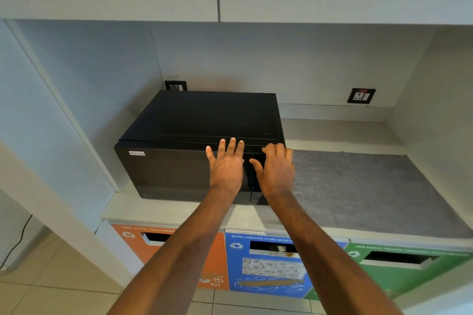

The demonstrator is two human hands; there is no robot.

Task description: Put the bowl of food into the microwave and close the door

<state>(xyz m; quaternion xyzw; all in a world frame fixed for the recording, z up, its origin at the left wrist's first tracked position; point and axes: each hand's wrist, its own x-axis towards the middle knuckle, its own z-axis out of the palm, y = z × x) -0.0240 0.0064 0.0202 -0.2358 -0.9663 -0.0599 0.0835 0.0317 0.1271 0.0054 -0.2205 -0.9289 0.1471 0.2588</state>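
Black microwave (pixel 194 146) sits on pale surface (pixel 179 208), door shut. Left hand (pixel 226 165) flat on door, fingers spread; right hand (pixel 275 170) w/ fingers curled at door's right edge. No bowl visible. Likely closing step; next: check latch.

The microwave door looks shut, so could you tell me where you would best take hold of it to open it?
Probably its right edge, pulled from the front: the seam beside the control strip runs there, so the hinge should be left. No handle shows. The right hand already curls there.
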